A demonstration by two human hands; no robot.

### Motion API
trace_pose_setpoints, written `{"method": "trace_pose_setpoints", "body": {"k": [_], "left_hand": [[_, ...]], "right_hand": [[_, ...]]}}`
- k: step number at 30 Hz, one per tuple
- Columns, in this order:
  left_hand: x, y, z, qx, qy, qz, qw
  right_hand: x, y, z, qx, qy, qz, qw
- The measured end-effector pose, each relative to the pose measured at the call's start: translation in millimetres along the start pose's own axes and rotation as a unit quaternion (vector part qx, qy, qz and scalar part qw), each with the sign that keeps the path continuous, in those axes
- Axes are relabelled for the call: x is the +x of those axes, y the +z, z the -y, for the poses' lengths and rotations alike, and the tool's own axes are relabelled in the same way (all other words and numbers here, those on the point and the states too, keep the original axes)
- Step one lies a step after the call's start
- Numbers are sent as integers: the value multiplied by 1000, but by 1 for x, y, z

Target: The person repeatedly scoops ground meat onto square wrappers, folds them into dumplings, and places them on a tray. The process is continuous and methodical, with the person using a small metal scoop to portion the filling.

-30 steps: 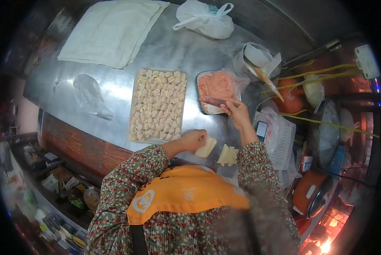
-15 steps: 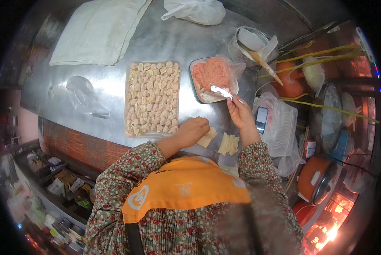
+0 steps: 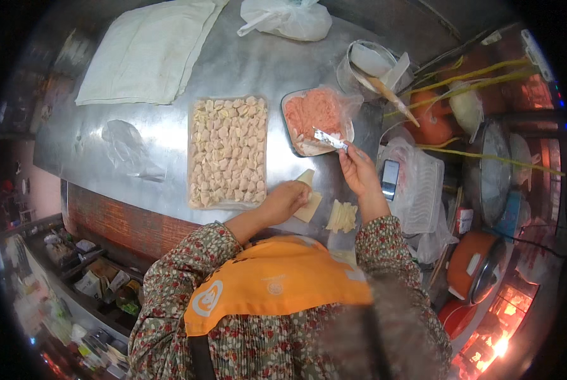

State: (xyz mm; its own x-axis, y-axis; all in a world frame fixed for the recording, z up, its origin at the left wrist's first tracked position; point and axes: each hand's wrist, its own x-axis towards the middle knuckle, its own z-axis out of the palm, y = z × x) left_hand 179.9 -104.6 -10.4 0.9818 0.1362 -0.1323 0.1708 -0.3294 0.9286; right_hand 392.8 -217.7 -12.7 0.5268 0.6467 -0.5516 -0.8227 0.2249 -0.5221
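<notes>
My left hand [image 3: 286, 201] is closed on a pale wonton wrapper [image 3: 306, 177], which sticks up from the fingertips. Just beneath that hand lies a stack of square wrappers [image 3: 309, 209]. A second pile of wrappers [image 3: 342, 217], fanned into strips, rests to its right. In my right hand [image 3: 361, 172] is a flat shiny metal spreader [image 3: 328, 139], its blade over the near edge of the pink minced meat [image 3: 312, 114]. The meat fills a shallow container [image 3: 288, 130]. Left of it stands a rectangular tray [image 3: 190, 183] packed with rows of small filled wontons [image 3: 228, 152].
A white cloth [image 3: 145, 54] and a tied plastic bag [image 3: 286, 20] lie at the back of the metal table [image 3: 252, 66]. A clear tub [image 3: 347, 73] holds utensils. Right of my hand are a phone [image 3: 390, 177] and plastic trays [image 3: 423, 196]. Fire [image 3: 500, 345] glows at lower right.
My left hand has lifted a wrapper off the stack, and it now shows above the fingers. My right hand with the spreader stays almost in place by the meat.
</notes>
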Motion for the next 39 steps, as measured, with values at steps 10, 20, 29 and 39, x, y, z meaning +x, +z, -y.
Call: {"method": "trace_pose_setpoints", "body": {"k": [10, 20, 29, 39], "left_hand": [[-31, -33, -11, -497, -218, -80, 836], [-102, -40, -31, -816, -36, -104, 567], [-109, -53, -42, -856, 101, -35, 506], [-100, -69, -58, -897, 110, -83, 420]], "right_hand": [[-14, 5, 5, 53, 23, 51, 997], [-56, 42, -1, 35, 31, 80, 996], [-109, 98, -4, 1, 45, 133, 990], [-157, 126, -27, -261, -145, 217, 929]]}}
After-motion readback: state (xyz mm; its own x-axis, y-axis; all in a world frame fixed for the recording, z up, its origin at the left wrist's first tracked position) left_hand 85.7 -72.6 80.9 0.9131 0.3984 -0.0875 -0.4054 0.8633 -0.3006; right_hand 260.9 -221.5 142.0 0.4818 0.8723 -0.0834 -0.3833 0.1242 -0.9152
